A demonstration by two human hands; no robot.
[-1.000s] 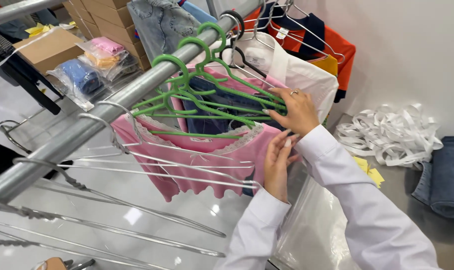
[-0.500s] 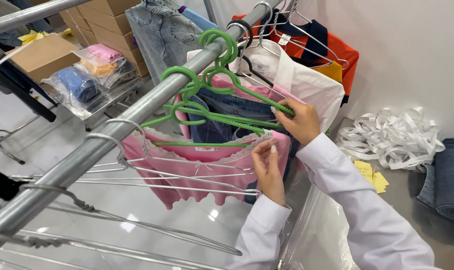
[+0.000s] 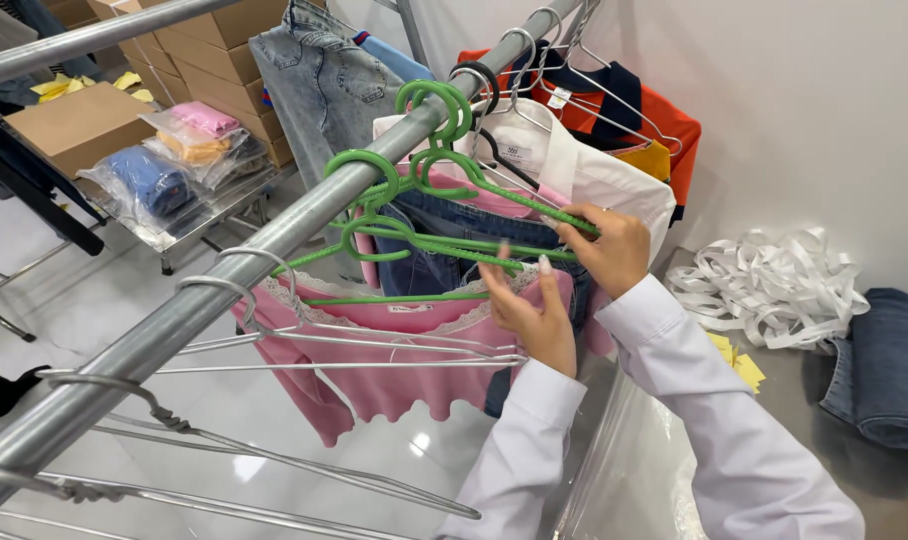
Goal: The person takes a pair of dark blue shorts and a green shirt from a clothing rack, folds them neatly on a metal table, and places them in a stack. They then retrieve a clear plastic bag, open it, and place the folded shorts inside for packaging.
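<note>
Right hand [image 3: 611, 245] clamped on green hanger [image 3: 494, 190] — arm slanting down-right; left hand [image 3: 534, 315] pinching pink top [image 3: 394, 350].

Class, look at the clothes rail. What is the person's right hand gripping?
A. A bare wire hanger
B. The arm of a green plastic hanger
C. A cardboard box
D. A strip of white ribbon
B. The right hand pinches the arm of a green plastic hanger hooked on the rail, while the left hand rests at the pink top.
</note>
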